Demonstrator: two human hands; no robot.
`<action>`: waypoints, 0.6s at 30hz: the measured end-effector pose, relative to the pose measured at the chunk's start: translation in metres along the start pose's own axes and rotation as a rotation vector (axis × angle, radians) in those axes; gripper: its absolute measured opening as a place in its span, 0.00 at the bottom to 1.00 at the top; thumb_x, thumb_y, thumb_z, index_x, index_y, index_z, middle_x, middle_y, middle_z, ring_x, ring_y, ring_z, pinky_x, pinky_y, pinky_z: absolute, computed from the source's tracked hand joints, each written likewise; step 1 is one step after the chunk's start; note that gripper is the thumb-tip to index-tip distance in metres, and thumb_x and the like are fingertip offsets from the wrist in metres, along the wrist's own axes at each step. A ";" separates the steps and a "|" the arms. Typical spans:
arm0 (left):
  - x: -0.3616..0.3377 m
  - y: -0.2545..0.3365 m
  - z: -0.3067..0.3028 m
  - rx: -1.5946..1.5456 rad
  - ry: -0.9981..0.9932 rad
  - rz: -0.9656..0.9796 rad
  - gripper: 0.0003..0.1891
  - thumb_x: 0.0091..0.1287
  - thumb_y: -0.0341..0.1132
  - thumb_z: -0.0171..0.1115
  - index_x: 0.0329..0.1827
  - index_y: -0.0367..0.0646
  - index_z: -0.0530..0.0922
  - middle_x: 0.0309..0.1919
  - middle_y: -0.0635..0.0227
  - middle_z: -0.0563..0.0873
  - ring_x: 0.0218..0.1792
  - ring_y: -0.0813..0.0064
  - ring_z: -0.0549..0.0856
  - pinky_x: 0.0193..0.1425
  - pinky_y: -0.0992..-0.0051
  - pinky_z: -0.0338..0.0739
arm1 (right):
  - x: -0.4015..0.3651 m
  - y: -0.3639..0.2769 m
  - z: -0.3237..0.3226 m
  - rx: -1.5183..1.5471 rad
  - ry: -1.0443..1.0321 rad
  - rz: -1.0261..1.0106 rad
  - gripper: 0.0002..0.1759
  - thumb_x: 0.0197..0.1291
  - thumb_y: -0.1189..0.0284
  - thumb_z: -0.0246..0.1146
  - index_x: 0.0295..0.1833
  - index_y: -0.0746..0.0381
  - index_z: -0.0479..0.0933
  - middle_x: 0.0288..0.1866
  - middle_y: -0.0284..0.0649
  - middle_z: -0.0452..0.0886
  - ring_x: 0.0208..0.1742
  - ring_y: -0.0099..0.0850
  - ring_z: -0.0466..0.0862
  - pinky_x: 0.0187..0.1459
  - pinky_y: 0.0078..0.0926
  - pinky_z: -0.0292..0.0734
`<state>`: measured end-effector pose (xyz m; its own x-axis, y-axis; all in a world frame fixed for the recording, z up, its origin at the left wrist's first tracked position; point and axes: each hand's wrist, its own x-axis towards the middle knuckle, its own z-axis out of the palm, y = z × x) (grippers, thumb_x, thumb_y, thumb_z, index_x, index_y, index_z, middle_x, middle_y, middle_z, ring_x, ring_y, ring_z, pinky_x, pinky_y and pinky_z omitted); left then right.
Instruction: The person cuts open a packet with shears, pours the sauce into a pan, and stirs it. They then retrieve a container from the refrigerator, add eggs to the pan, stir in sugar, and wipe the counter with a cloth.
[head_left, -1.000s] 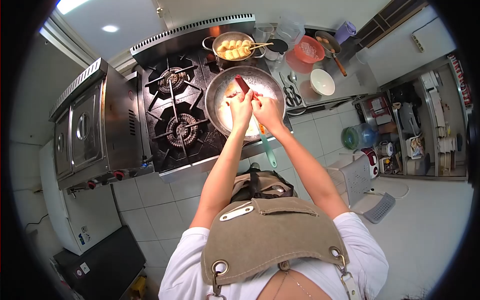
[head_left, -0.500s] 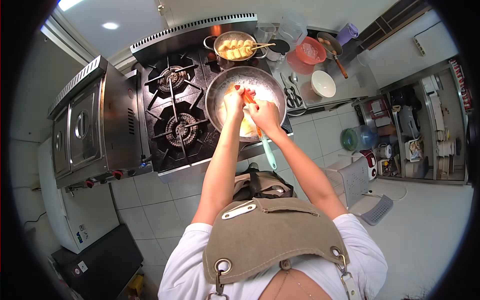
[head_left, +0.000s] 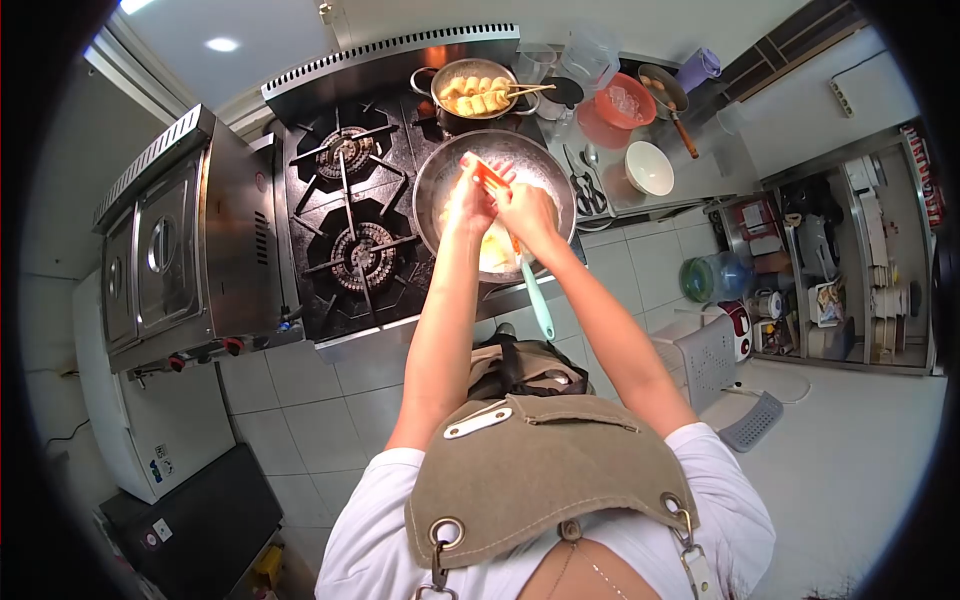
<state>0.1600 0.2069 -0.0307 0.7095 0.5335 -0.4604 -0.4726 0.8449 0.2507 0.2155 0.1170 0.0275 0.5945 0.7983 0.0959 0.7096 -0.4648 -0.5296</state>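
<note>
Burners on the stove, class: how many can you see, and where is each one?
2: the back-left burner and the front-left burner. More may be hidden beneath the large pan and the pot on the right.

In front of you, the stove (head_left: 370,338) carries a wide pan (head_left: 430,205) on its near right part, with a two-handled pot (head_left: 465,122) just behind it. Iron grates (head_left: 345,152) sit over the left burners. To your right, the steel counter (head_left: 702,168) bears a white bowl (head_left: 650,168), black-handled scissors (head_left: 598,201), a red basin (head_left: 596,134) and a dark-lidded jar (head_left: 560,92).
</note>
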 end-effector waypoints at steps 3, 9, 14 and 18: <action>0.001 -0.006 0.001 0.168 -0.185 0.026 0.22 0.69 0.47 0.50 0.56 0.37 0.66 0.57 0.52 0.74 0.54 0.60 0.76 0.58 0.59 0.73 | 0.008 -0.005 -0.010 -0.023 -0.044 0.029 0.20 0.55 0.61 0.51 0.28 0.65 0.81 0.25 0.55 0.79 0.29 0.50 0.82 0.34 0.45 0.76; 0.013 -0.006 -0.002 -0.126 0.080 -0.036 0.08 0.71 0.35 0.46 0.36 0.42 0.70 0.27 0.67 0.78 0.27 0.72 0.79 0.42 0.67 0.78 | -0.014 -0.007 -0.008 -0.226 -0.031 -0.122 0.17 0.54 0.62 0.54 0.27 0.63 0.80 0.22 0.51 0.80 0.26 0.45 0.83 0.31 0.41 0.77; 0.007 -0.001 0.003 -0.202 0.106 -0.165 0.12 0.72 0.35 0.41 0.30 0.42 0.68 0.21 0.70 0.74 0.18 0.77 0.74 0.31 0.73 0.76 | -0.021 0.004 -0.004 -0.267 0.010 -0.235 0.15 0.54 0.63 0.56 0.28 0.63 0.80 0.21 0.48 0.80 0.25 0.42 0.83 0.30 0.38 0.78; 0.004 0.004 0.006 -0.247 0.038 -0.212 0.13 0.71 0.36 0.41 0.25 0.46 0.65 0.15 0.75 0.68 0.15 0.79 0.71 0.33 0.72 0.75 | -0.024 0.006 -0.006 -0.271 0.040 -0.277 0.14 0.54 0.63 0.58 0.27 0.63 0.80 0.22 0.47 0.81 0.25 0.41 0.83 0.30 0.37 0.78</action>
<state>0.1638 0.2124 -0.0263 0.7880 0.3407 -0.5129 -0.4320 0.8994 -0.0662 0.2076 0.0925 0.0272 0.3769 0.8948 0.2394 0.9164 -0.3224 -0.2373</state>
